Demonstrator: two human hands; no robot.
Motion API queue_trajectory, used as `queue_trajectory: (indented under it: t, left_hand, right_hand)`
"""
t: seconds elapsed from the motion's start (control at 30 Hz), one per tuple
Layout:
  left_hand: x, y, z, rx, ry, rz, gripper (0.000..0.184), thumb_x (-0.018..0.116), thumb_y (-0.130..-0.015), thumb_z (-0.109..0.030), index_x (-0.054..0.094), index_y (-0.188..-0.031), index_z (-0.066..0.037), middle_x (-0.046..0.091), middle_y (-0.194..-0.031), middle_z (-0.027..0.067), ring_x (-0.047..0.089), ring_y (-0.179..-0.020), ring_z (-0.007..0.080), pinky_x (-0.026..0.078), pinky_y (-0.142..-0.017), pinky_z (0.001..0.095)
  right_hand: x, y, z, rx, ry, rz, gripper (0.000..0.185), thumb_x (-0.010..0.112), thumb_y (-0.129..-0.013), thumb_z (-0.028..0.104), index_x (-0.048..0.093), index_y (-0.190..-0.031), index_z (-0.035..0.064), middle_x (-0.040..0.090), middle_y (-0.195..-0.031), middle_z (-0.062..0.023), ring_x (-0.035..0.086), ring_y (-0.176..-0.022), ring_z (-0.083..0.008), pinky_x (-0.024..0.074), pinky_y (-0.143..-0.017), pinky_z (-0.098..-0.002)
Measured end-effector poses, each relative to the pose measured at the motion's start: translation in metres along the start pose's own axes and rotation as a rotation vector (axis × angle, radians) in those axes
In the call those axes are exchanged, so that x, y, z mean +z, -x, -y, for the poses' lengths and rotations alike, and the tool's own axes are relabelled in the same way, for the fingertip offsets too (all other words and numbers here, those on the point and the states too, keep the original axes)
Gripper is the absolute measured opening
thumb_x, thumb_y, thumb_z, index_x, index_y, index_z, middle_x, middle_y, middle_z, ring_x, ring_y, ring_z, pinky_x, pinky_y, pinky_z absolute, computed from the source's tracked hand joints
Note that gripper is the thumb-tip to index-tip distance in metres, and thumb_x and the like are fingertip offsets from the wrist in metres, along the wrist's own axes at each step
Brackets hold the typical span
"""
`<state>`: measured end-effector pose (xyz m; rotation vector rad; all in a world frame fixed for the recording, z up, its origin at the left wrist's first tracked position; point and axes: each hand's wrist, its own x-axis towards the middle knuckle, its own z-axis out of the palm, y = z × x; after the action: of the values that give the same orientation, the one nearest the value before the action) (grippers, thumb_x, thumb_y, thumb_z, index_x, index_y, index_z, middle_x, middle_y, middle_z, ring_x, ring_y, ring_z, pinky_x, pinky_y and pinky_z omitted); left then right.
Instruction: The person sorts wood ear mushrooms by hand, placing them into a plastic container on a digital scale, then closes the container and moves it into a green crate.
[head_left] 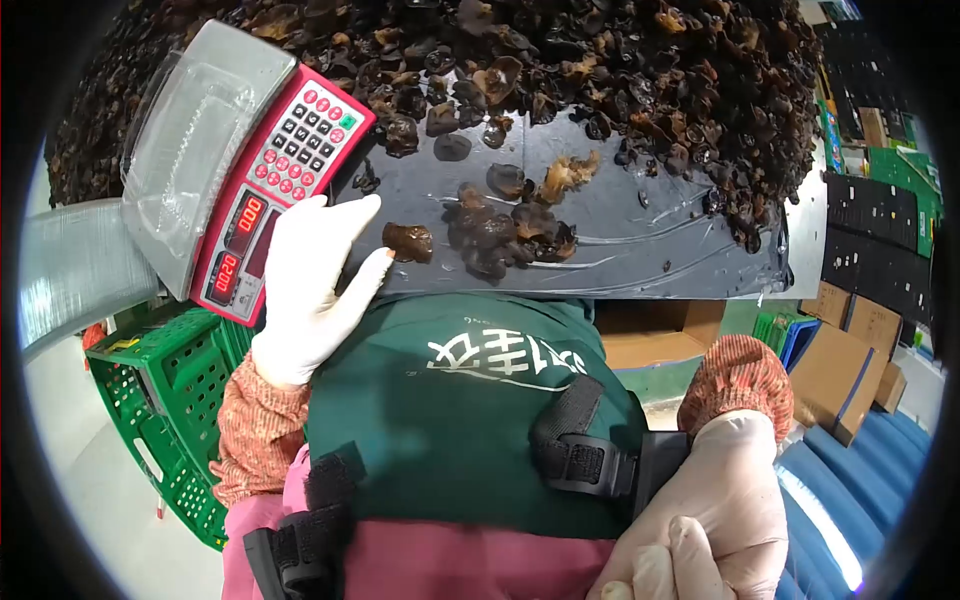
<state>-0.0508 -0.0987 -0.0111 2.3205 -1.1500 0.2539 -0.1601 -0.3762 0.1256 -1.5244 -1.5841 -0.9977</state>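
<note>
My left hand (312, 272), in a white glove, hovers by the front edge of the table, thumb and fingers apart and nothing between them. Just right of its thumb lies a single brown piece of wood ear mushroom (408, 242). A small clump of wet wood ear (490, 235) sits further right on the dark plastic sheet (640, 240). Behind my left hand stands a red digital scale (285, 180) with a clear plastic tray (195, 150) on top. Low at the right, my gloved right hand (710, 520) has its fingers curled in; whatever they may hold is hidden.
A large heap of wood ear (640, 70) covers the back of the table. Green crates (170, 390) stand at the lower left. Cardboard boxes (840, 370) and blue material (850, 490) are at the right. A black strap with a buckle (590, 460) hangs over my green apron (450, 430).
</note>
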Motion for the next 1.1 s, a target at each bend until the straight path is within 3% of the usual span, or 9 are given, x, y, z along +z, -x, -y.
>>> queue_trajectory:
  t: [0.17,0.23,0.3,0.53,0.73,0.77,0.93,1.07,1.1]
  left_hand:
    - [0.026,0.001,-0.004,-0.053,0.064,0.083,0.039,0.081,-0.088,-0.017,0.072,-0.123,-0.004,0.073,-0.113,0.0140,0.068,-0.102,0.0321,0.052,-0.092,0.0416]
    - [0.032,0.008,-0.001,-0.091,0.067,0.139,0.040,0.079,-0.090,-0.020,0.071,-0.126,-0.005,0.073,-0.116,0.0147,0.068,-0.105,0.0326,0.051,-0.094,0.0423]
    - [0.038,0.016,0.001,-0.124,0.057,0.211,0.047,0.076,-0.093,-0.025,0.066,-0.133,-0.005,0.071,-0.124,0.0155,0.066,-0.112,0.0333,0.050,-0.098,0.0432]
    - [0.056,0.021,-0.010,-0.214,0.062,0.324,0.061,0.076,-0.093,-0.031,0.057,-0.144,-0.004,0.062,-0.141,0.0181,0.059,-0.128,0.0351,0.046,-0.109,0.0442]
    - [0.059,0.025,-0.007,-0.254,0.047,0.309,0.065,0.077,-0.091,-0.033,0.056,-0.145,-0.003,0.061,-0.142,0.0193,0.059,-0.129,0.0362,0.045,-0.110,0.0447]
    - [0.058,0.028,-0.007,-0.268,0.046,0.312,0.065,0.077,-0.091,-0.033,0.056,-0.145,-0.003,0.061,-0.142,0.0195,0.059,-0.129,0.0363,0.045,-0.110,0.0446]
    - [0.063,0.025,-0.007,-0.295,0.057,0.324,0.073,0.079,-0.089,-0.033,0.051,-0.149,-0.003,0.060,-0.142,0.0206,0.058,-0.128,0.0374,0.047,-0.108,0.0442]
    - [0.078,0.009,-0.011,-0.315,0.226,0.292,0.075,0.080,-0.087,-0.031,0.050,-0.150,-0.004,0.059,-0.140,0.0212,0.057,-0.127,0.0388,0.048,-0.107,0.0447]
    - [0.083,0.004,-0.012,-0.315,0.258,0.290,0.075,0.080,-0.087,-0.031,0.050,-0.150,-0.003,0.058,-0.140,0.0214,0.056,-0.127,0.0391,0.047,-0.107,0.0449]
  right_hand:
    - [-0.014,0.015,0.022,0.068,0.240,0.010,0.033,0.062,-0.098,0.019,0.063,-0.067,0.0061,0.057,-0.054,0.0029,0.055,-0.048,-0.0093,0.0514,-0.083,-0.0144]
    - [-0.025,-0.017,0.078,1.019,0.410,0.310,0.014,0.071,-0.071,0.019,0.068,-0.074,0.0048,0.062,-0.065,-0.0049,0.057,-0.053,-0.0207,0.0512,-0.064,-0.0358]
    - [-0.035,0.002,0.078,1.247,0.591,0.386,0.026,0.077,-0.061,0.016,0.072,-0.084,0.0036,0.064,-0.071,-0.0093,0.059,-0.058,-0.0275,0.0484,-0.055,-0.0445]
    - [-0.004,0.180,-0.006,1.282,0.792,0.523,0.052,0.076,-0.079,0.005,0.069,-0.129,0.0152,0.068,-0.125,-0.0125,0.069,-0.095,-0.0276,0.0564,-0.078,-0.0365]
    - [0.008,0.211,-0.018,1.319,0.594,0.650,0.036,0.080,-0.076,0.010,0.070,-0.111,0.0134,0.068,-0.111,-0.0075,0.066,-0.094,-0.0278,0.0560,-0.078,-0.0364]
    - [0.002,0.201,-0.008,1.286,0.645,0.531,0.022,0.079,-0.079,0.017,0.067,-0.098,0.0130,0.063,-0.093,-0.0047,0.064,-0.087,-0.0272,0.0542,-0.072,-0.0382]
    - [-0.063,0.158,0.080,1.702,0.582,1.060,0.056,0.083,-0.073,0.012,0.067,-0.127,0.0121,0.067,-0.117,-0.0099,0.069,-0.100,-0.0274,0.0558,-0.083,-0.0378]
    - [-0.035,0.145,0.070,1.965,0.448,0.660,0.072,0.083,-0.077,0.014,0.058,-0.144,0.0117,0.063,-0.127,-0.0144,0.069,-0.102,-0.0321,0.0581,-0.085,-0.0385]
    - [-0.020,0.153,0.064,1.782,0.464,0.556,0.077,0.084,-0.078,0.016,0.053,-0.148,0.0117,0.061,-0.130,-0.0151,0.069,-0.103,-0.0333,0.0590,-0.085,-0.0383]
